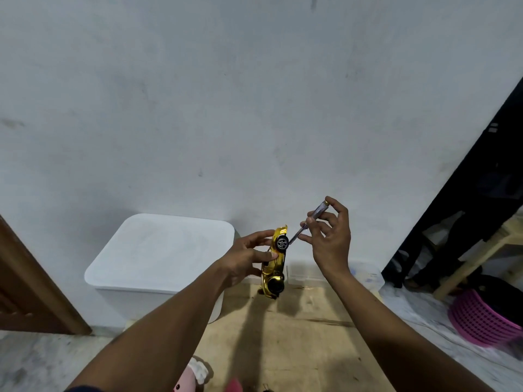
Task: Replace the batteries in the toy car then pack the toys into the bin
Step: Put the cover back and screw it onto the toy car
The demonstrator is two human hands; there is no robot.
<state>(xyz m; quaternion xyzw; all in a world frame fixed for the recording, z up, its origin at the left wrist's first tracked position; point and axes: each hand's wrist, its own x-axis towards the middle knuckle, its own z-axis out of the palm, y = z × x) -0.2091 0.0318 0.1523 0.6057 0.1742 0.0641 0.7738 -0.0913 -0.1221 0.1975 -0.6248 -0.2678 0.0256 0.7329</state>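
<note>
Left hand (249,257) closed around a gold toy car (276,261), held on its side in mid-air with one wheel facing the camera; right hand (329,236) pinching a clear-handled screwdriver (310,220) between fingertips, its tip at the car's underside near the upper wheel; white lidded bin (158,250) beyond and left of the car, against the wall; pink basket (481,321) on the floor at right; pink soft toys (192,374) at the lower edge.

Toy car (276,263) in left grip (246,257), screwdriver (307,222) right of it, bin (161,258) left behind
</note>
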